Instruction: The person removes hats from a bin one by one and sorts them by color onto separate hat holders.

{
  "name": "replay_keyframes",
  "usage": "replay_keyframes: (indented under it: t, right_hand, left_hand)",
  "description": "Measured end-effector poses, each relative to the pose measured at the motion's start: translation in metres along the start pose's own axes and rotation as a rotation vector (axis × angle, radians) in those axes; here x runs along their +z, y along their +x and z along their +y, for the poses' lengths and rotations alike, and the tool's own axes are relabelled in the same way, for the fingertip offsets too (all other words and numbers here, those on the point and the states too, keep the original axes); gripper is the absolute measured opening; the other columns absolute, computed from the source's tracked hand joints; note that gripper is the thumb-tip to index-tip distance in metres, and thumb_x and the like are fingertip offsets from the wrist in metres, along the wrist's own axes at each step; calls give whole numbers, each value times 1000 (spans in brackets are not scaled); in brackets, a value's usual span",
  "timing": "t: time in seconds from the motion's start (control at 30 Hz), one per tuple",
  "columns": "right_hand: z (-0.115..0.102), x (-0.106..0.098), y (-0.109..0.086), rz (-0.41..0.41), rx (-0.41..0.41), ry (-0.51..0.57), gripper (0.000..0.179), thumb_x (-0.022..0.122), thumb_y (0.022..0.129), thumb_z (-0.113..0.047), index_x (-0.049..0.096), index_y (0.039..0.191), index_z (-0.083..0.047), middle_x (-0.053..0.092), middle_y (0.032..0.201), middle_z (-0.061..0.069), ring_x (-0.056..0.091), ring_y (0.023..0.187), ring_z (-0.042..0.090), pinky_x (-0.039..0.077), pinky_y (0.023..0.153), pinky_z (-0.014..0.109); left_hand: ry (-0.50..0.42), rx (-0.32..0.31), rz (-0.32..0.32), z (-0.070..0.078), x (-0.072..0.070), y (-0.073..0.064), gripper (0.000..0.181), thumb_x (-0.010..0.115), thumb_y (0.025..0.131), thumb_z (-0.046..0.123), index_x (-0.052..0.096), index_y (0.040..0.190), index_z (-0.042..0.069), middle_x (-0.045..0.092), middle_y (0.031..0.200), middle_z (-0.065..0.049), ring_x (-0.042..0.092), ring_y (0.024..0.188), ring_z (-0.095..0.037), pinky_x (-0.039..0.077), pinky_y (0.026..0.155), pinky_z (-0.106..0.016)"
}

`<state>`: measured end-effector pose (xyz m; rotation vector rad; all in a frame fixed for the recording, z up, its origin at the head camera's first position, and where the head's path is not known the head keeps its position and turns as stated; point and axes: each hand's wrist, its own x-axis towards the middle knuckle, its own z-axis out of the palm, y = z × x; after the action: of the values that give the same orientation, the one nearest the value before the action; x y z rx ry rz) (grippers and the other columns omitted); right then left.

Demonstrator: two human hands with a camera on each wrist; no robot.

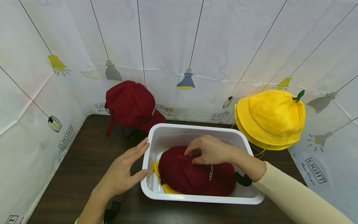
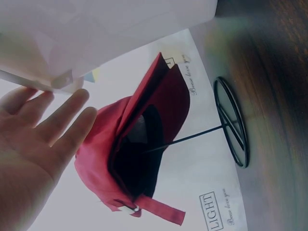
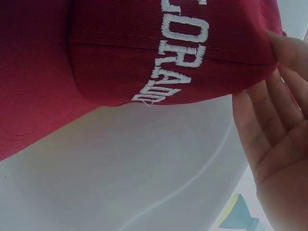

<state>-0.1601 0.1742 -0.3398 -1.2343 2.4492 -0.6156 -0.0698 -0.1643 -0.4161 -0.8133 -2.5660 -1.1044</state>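
Note:
A dark red baseball cap [image 1: 181, 177] with white lettering lies in a white plastic bin [image 1: 201, 199], brim toward the bin's right end. My right hand [image 1: 208, 151] reaches in over the right side and pinches the cap's crown between thumb and fingers. Close up in the right wrist view, the fabric of the red cap [image 3: 115, 53] runs between thumb and fingertips. Part of a yellow hat [image 1: 171, 189] shows beneath the cap's left side. Fingers spread and straight, my left hand [image 1: 124, 171] rests against the bin's left rim.
Behind the bin at left, another red cap [image 1: 130, 102] hangs on a black wire stand [image 2: 231, 120]. A yellow bucket hat [image 1: 271, 118] with a green leaf stands at back right. Lamp-printed white sheeting [image 1: 167, 37] encloses the dark wooden table [image 1: 75, 174].

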Motion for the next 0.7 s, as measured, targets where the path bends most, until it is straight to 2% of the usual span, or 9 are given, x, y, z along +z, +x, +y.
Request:
replay_keyframes:
  t: [0.13,0.37,0.7]
  right_hand:
    - [-1,0,0,32,-36,-27,25,83,86,-10,82,110,-17,73,97,-12,64,82,7,55,75,26]
    - [-1,-1,-1,76,-83,-13,22,83,86,-5,84,106,-15,68,84,-16,61,78,2,55,73,25]
    - [-1,-9,-5,125,-103,38,23,82,85,0,84,103,-14,74,89,-11,64,79,3,58,73,27]
  left_hand:
    - [2,-3,-1,0,0,0,75,72,91,24,45,160,16,36,168,2,48,146,-26,47,107,-61]
    - [4,-4,3,0,0,0,75,72,91,22,45,160,17,37,168,2,49,145,-25,49,106,-61]
    - [4,-14,2,2,0,0,73,73,92,25,47,160,15,37,168,3,49,145,-26,48,106,-61]
